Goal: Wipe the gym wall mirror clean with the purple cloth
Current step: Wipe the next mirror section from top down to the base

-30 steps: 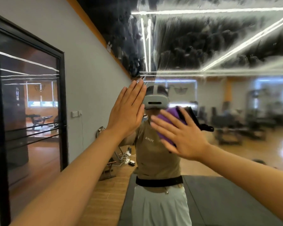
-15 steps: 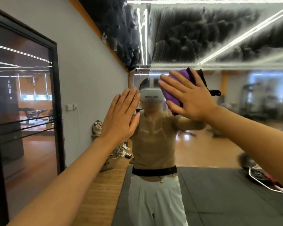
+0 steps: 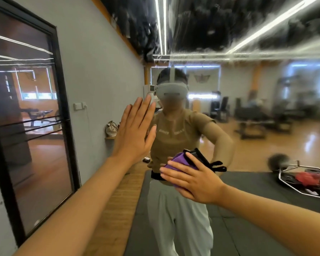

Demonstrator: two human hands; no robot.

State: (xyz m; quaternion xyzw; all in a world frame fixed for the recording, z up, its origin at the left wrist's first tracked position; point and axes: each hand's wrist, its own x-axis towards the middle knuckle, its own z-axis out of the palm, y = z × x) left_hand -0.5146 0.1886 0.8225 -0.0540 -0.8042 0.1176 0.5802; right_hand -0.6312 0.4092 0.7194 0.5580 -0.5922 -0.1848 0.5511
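**Flat hand presses purple cloth to gym mirror**

Straight, spread fingers (image 3: pixel 175 171) of the right hand (image 3: pixel 196 180) press the purple cloth (image 3: pixel 175 160) against the mirror (image 3: pixel 266 108), lower centre of the frame. The cloth looks soft, light and bunched, best pinned under a flat palm. The left hand (image 3: pixel 135 133), fingers straight, lies flat on the smooth, hard, streaked glass, centre left.

You are standing in a gym: the big wall mirror (image 3: pixel 266 108) is showing workout machines (image 3: pixel 255 119) and dark floor mats (image 3: pixel 248 228).
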